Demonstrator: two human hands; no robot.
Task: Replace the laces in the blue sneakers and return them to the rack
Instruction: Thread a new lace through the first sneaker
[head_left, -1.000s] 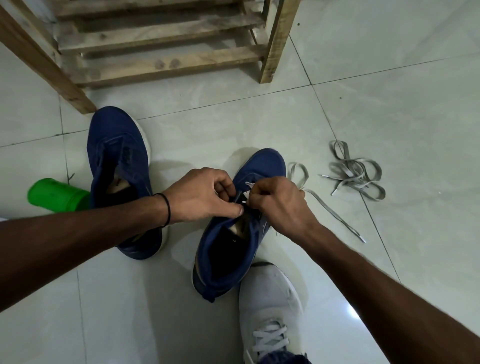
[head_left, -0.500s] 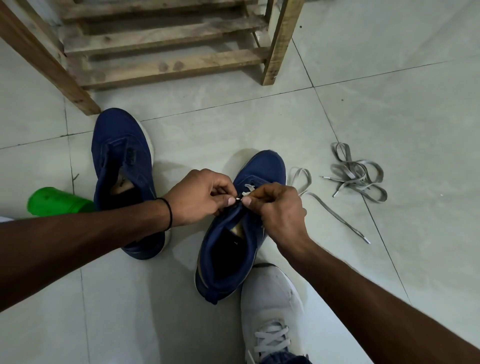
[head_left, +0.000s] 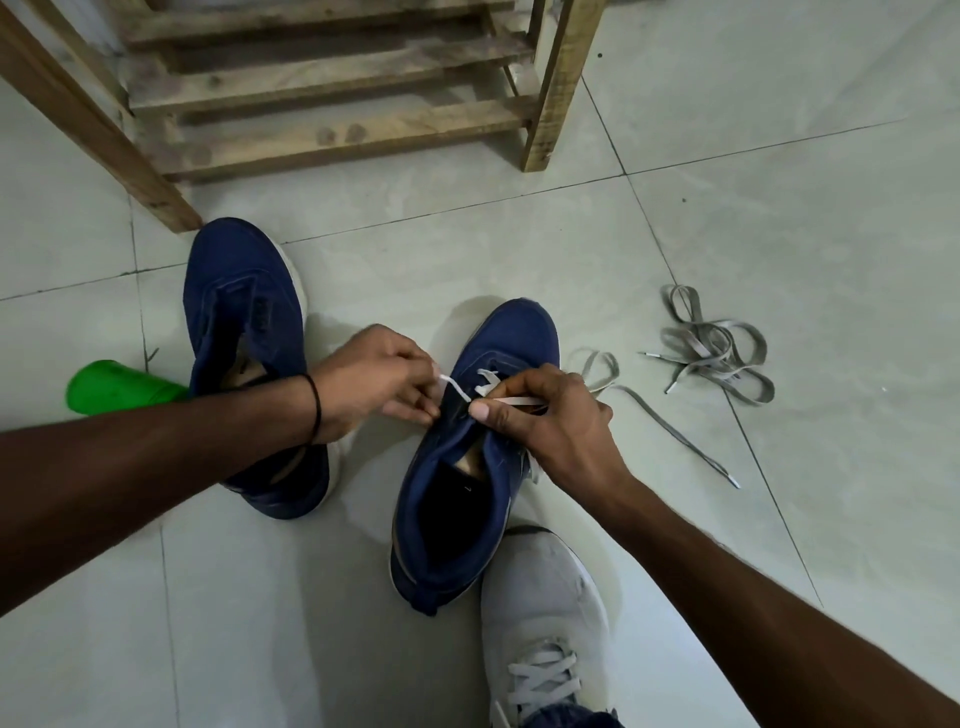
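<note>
Pinching a white lace (head_left: 511, 401) over the near blue sneaker (head_left: 511, 332): left hand (head_left: 374, 379) grips one end, right hand (head_left: 545, 415) clenches the other at the eyelets. This sneaker sits on the floor (head_left: 779, 182), toe toward the wooden rack (head_left: 332, 93). Second blue sneaker (head_left: 239, 291) lies beside it, under the left forearm. Grey laces (head_left: 701, 358) lie near the sneaker's other side.

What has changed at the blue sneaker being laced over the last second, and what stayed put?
The left hand has drawn away leftward, pulling a stretch of white lace out from the sneaker; the right hand still pinches lace at the eyelets. The other blue sneaker, grey laces and rack have not moved.
</note>
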